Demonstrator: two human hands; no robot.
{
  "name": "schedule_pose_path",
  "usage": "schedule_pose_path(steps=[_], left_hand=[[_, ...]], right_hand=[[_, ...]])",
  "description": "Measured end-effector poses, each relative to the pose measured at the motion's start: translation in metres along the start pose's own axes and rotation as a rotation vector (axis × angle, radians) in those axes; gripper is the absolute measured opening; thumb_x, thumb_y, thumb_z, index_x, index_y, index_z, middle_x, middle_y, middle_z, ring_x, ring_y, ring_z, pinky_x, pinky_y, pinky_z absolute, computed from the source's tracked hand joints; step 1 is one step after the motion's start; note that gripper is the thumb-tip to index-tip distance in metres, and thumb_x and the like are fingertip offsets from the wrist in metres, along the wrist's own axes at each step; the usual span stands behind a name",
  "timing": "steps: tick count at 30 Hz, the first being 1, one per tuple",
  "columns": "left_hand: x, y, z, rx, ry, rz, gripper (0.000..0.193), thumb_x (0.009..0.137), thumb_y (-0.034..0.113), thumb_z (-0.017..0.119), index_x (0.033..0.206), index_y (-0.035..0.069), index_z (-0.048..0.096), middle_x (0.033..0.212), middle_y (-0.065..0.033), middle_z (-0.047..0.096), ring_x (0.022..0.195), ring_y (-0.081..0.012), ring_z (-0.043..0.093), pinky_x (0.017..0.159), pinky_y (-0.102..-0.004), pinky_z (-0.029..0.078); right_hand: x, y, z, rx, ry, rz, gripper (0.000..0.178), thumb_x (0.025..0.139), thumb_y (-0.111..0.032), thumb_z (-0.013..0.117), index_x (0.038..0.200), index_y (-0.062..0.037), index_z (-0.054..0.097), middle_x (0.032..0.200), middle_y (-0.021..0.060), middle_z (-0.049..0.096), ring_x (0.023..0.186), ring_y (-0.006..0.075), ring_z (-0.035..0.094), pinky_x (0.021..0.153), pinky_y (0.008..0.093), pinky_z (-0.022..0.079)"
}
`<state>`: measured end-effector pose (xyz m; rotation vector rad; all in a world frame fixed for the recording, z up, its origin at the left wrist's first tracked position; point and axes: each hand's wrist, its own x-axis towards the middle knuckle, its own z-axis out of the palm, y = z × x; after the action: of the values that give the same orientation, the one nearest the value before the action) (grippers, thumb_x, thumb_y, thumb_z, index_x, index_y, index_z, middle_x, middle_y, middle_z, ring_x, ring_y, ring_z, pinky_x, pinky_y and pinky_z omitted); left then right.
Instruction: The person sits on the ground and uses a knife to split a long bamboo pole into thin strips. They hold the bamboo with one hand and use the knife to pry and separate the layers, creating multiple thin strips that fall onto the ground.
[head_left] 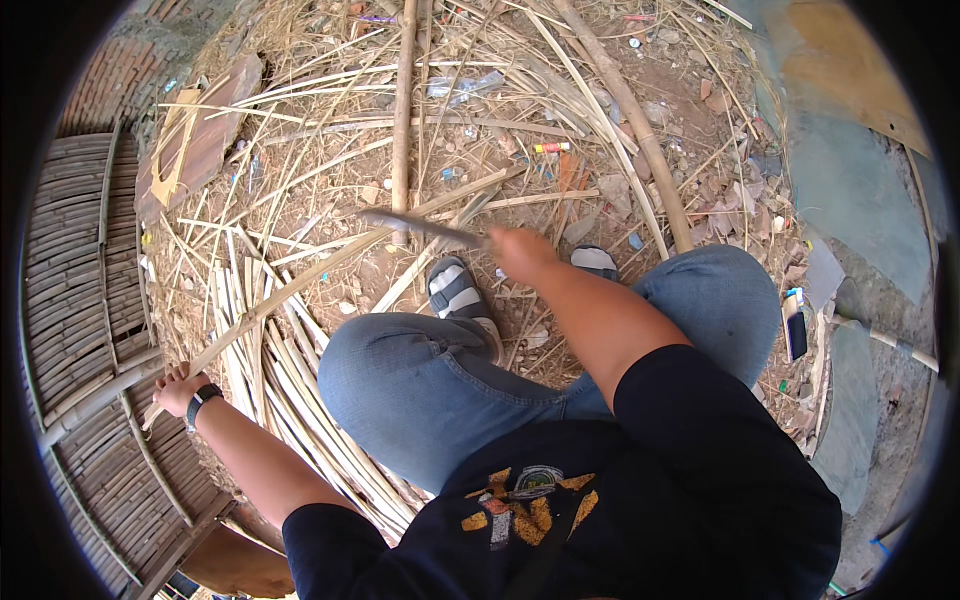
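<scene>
My left hand (180,389), out to the far left, is closed around the near end of a long split bamboo strip (270,303). The strip slants away from it toward the upper middle. In front of my knees, my right hand (520,254) grips the handle of a machete (425,226). Its dark blade points left and lies close to the bamboo strip; whether the two touch I cannot tell. A pile of pale split bamboo strips (290,375) lies on the ground between my left arm and my left knee.
Two bamboo poles (404,120) (640,125) run away from me over ground littered with strips and shavings. A slatted bamboo panel (75,270) stands at the left. Grey sheets (850,200) lie at the right, with a dark phone-like object (796,334) near my right knee.
</scene>
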<state>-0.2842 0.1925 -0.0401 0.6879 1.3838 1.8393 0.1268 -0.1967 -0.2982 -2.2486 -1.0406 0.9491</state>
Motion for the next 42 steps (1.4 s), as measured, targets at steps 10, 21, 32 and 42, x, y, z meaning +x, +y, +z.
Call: schedule_pose_path(steps=[10, 21, 32, 42], left_hand=[[0.022, -0.027, -0.035, 0.015, 0.086, -0.065, 0.029, 0.100, 0.033, 0.037, 0.100, 0.011, 0.056, 0.084, -0.0052, 0.054, 0.056, -0.0186, 0.036, 0.046, -0.0339, 0.034], [-0.064, 0.014, -0.007, -0.088, 0.090, -0.005, 0.029, 0.101, 0.033, 0.041, 0.081, 0.013, 0.044, 0.060, 0.0012, 0.023, 0.048, -0.0145, 0.023, 0.040, -0.0290, 0.024], [-0.079, 0.033, -0.032, -0.076, -0.059, 0.089, 0.029, 0.101, 0.037, 0.040, 0.088, 0.011, 0.043, 0.078, -0.0041, 0.039, 0.060, -0.0193, 0.036, 0.046, -0.0337, 0.036], [-0.123, 0.040, -0.005, 0.031, 0.141, 0.093, 0.039, 0.100, 0.043, 0.049, 0.086, 0.009, 0.038, 0.064, -0.0010, 0.030, 0.052, -0.0152, 0.027, 0.048, -0.0313, 0.029]], right_hand=[[0.004, -0.048, -0.013, -0.002, -0.097, -0.058, 0.020, 0.088, -0.013, 0.058, 0.107, -0.0116, 0.059, 0.090, 0.0178, 0.068, 0.090, 0.0391, 0.066, 0.077, 0.0500, 0.052], [0.017, 0.039, -0.034, -0.032, -0.050, 0.486, 0.032, 0.084, -0.016, 0.062, 0.115, -0.0049, 0.063, 0.106, 0.0217, 0.068, 0.101, 0.0375, 0.066, 0.088, 0.0455, 0.052], [-0.003, -0.090, -0.021, -0.077, -0.095, -0.308, 0.029, 0.081, -0.015, 0.064, 0.108, -0.0071, 0.059, 0.091, 0.0184, 0.068, 0.088, 0.0388, 0.067, 0.077, 0.0493, 0.053], [-0.001, 0.019, -0.037, -0.025, -0.006, 0.297, 0.039, 0.082, -0.011, 0.058, 0.120, -0.0009, 0.059, 0.108, 0.0228, 0.067, 0.102, 0.0373, 0.066, 0.089, 0.0435, 0.052]])
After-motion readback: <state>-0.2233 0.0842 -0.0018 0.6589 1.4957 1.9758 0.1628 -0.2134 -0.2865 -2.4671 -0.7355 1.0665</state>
